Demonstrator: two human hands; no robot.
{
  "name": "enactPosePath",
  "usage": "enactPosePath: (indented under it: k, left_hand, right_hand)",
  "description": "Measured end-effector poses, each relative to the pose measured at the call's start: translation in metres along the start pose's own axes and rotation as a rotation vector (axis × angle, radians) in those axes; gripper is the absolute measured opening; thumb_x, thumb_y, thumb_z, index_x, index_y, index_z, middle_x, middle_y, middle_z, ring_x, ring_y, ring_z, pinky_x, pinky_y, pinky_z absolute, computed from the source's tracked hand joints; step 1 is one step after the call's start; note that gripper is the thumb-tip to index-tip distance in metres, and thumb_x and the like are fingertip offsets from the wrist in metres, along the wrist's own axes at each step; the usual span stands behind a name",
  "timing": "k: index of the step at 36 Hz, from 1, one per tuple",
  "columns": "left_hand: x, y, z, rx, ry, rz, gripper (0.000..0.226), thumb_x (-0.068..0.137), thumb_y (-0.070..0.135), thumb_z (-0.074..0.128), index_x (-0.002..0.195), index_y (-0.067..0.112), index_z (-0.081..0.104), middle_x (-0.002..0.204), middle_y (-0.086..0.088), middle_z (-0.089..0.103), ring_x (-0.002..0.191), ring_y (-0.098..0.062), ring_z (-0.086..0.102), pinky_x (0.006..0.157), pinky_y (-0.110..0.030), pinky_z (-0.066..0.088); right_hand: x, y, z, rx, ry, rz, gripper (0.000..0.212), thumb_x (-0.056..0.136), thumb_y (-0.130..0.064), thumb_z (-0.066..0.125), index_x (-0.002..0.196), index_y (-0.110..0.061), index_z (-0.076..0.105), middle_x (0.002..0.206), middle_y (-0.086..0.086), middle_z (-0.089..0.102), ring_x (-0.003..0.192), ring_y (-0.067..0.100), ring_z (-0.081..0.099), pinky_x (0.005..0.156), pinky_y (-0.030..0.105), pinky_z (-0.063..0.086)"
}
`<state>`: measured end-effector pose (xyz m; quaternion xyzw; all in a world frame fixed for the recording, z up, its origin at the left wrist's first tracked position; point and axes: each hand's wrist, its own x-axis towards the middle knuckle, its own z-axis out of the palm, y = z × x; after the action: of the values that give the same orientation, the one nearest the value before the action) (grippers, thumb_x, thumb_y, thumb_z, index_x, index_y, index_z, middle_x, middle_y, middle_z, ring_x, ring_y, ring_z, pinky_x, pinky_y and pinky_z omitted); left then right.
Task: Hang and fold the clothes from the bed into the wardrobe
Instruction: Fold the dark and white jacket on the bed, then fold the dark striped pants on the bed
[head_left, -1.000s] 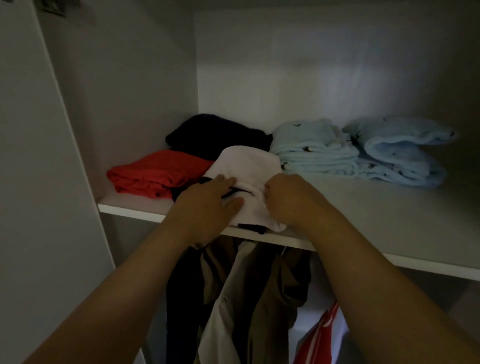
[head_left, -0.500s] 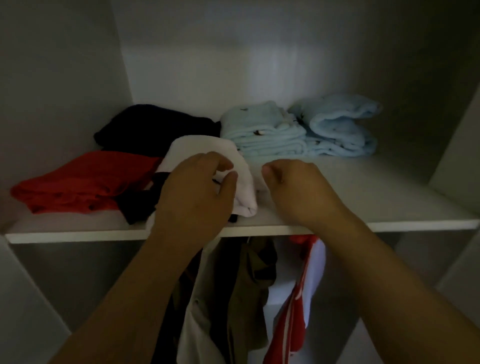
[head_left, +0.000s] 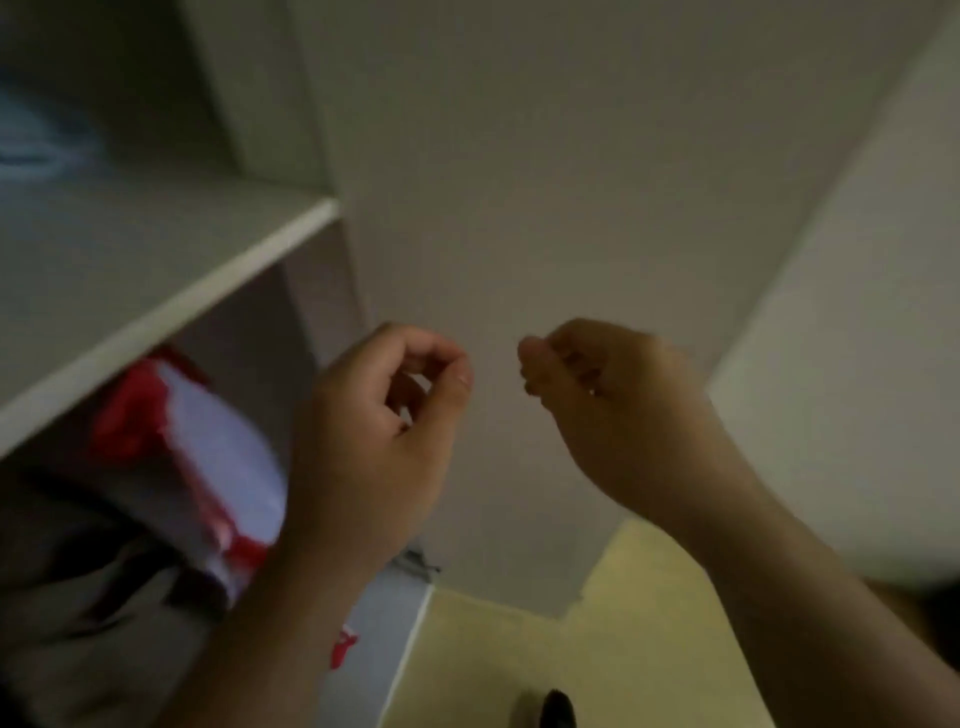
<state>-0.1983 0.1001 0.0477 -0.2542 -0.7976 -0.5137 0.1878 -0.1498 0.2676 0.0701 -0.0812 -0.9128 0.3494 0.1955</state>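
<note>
My left hand (head_left: 387, 415) and my right hand (head_left: 613, 405) hover side by side in front of the wardrobe's pale side panel (head_left: 519, 182), both with fingers curled in and nothing in them. The white wardrobe shelf (head_left: 171, 306) runs off to the left. A blurred light blue folded garment (head_left: 31, 145) lies on it at the far left edge. Under the shelf hang a red and white garment (head_left: 208, 457) and darker clothes (head_left: 78, 597), just left of my left forearm. The view is blurred.
A pale yellow floor (head_left: 519, 665) shows at the bottom, with a dark object (head_left: 558, 709) at its lower edge. A white panel (head_left: 857, 338) stands at the right.
Both hands have come off the white folded garment and drawn back from the shelf. The view has swung right, so the folded stacks are out of sight.
</note>
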Motion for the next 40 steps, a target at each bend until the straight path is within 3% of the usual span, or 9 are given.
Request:
enactPosePath:
  k: [6, 16, 19, 22, 26, 29, 32, 37, 40]
  left_hand:
    - [-0.012, 0.053, 0.129, -0.211, -0.397, 0.13, 0.003, 0.092, 0.03, 0.067, 0.092, 0.032, 0.065, 0.08, 0.017, 0.067, 0.072, -0.007, 0.065, 0.058, -0.011, 0.049]
    - [-0.075, 0.17, 0.327, -0.341, -0.841, 0.281, 0.006, 0.093, 0.033, 0.064, 0.096, 0.029, 0.067, 0.08, 0.015, 0.069, 0.073, -0.005, 0.065, 0.061, -0.019, 0.056]
    - [-0.101, 0.21, 0.389, -0.386, -0.918, 0.273, 0.009, 0.09, 0.036, 0.063, 0.093, 0.029, 0.068, 0.079, 0.014, 0.069, 0.069, -0.007, 0.064, 0.061, -0.027, 0.058]
    - [-0.13, 0.249, 0.452, -0.421, -0.98, 0.271, 0.007, 0.091, 0.034, 0.064, 0.09, 0.028, 0.068, 0.077, 0.012, 0.069, 0.066, -0.008, 0.063, 0.061, -0.033, 0.059]
    - [-0.165, 0.3, 0.53, -0.435, -1.092, 0.308, 0.005, 0.092, 0.03, 0.068, 0.087, 0.032, 0.067, 0.074, 0.011, 0.069, 0.064, -0.005, 0.063, 0.053, -0.015, 0.048]
    - [-0.181, 0.333, 0.581, -0.43, -1.15, 0.355, 0.011, 0.091, 0.03, 0.069, 0.083, 0.036, 0.064, 0.077, 0.021, 0.066, 0.068, 0.001, 0.062, 0.053, -0.008, 0.043]
    - [-0.188, 0.356, 0.633, -0.431, -1.21, 0.38, 0.011, 0.091, 0.03, 0.069, 0.084, 0.036, 0.064, 0.082, 0.026, 0.065, 0.071, 0.004, 0.061, 0.055, -0.006, 0.043]
    - [-0.186, 0.377, 0.741, -0.424, -1.291, 0.367, 0.009, 0.092, 0.03, 0.068, 0.083, 0.033, 0.064, 0.08, 0.025, 0.064, 0.07, 0.004, 0.061, 0.054, -0.008, 0.044]
    - [-0.179, 0.387, 0.817, -0.417, -1.341, 0.348, 0.011, 0.092, 0.03, 0.068, 0.083, 0.034, 0.064, 0.073, 0.017, 0.064, 0.069, 0.005, 0.06, 0.053, -0.008, 0.045]
  right_hand:
    - [-0.069, 0.088, -0.087, -0.112, 0.223, 0.332, 0.036, 0.093, -0.058, 0.046, 0.08, -0.032, 0.067, 0.072, -0.018, 0.068, 0.068, -0.002, 0.062, 0.059, 0.018, 0.051]
    - [-0.198, 0.224, -0.229, -0.201, 0.523, 0.676, 0.034, 0.094, -0.056, 0.045, 0.078, -0.033, 0.063, 0.066, -0.016, 0.065, 0.067, -0.009, 0.061, 0.053, 0.008, 0.04]
    - [-0.239, 0.27, -0.27, -0.217, 0.604, 0.769, 0.039, 0.096, -0.053, 0.05, 0.073, -0.026, 0.066, 0.063, -0.013, 0.066, 0.059, -0.001, 0.061, 0.045, 0.013, 0.042]
    - [-0.277, 0.312, -0.313, -0.245, 0.652, 0.848, 0.04, 0.097, -0.051, 0.051, 0.073, -0.022, 0.066, 0.067, -0.009, 0.068, 0.06, 0.005, 0.062, 0.049, 0.016, 0.046]
    - [-0.314, 0.36, -0.369, -0.243, 0.657, 0.943, 0.037, 0.098, -0.05, 0.047, 0.079, -0.024, 0.066, 0.07, 0.0, 0.07, 0.063, 0.012, 0.065, 0.064, 0.029, 0.055]
    - [-0.33, 0.394, -0.401, -0.212, 0.686, 1.003, 0.033, 0.099, -0.049, 0.047, 0.081, -0.027, 0.064, 0.073, -0.001, 0.07, 0.066, 0.013, 0.066, 0.065, 0.028, 0.055]
    - [-0.337, 0.435, -0.428, -0.204, 0.703, 1.058, 0.034, 0.099, -0.049, 0.047, 0.082, -0.025, 0.065, 0.074, -0.001, 0.07, 0.069, 0.014, 0.066, 0.07, 0.037, 0.058]
    - [-0.329, 0.522, -0.472, -0.227, 0.745, 1.138, 0.038, 0.099, -0.051, 0.046, 0.077, -0.025, 0.064, 0.07, -0.005, 0.067, 0.065, 0.008, 0.062, 0.064, 0.034, 0.054]
    - [-0.319, 0.581, -0.502, -0.244, 0.742, 1.186, 0.039, 0.099, -0.05, 0.045, 0.078, -0.024, 0.064, 0.072, -0.004, 0.067, 0.067, 0.011, 0.063, 0.068, 0.036, 0.056]
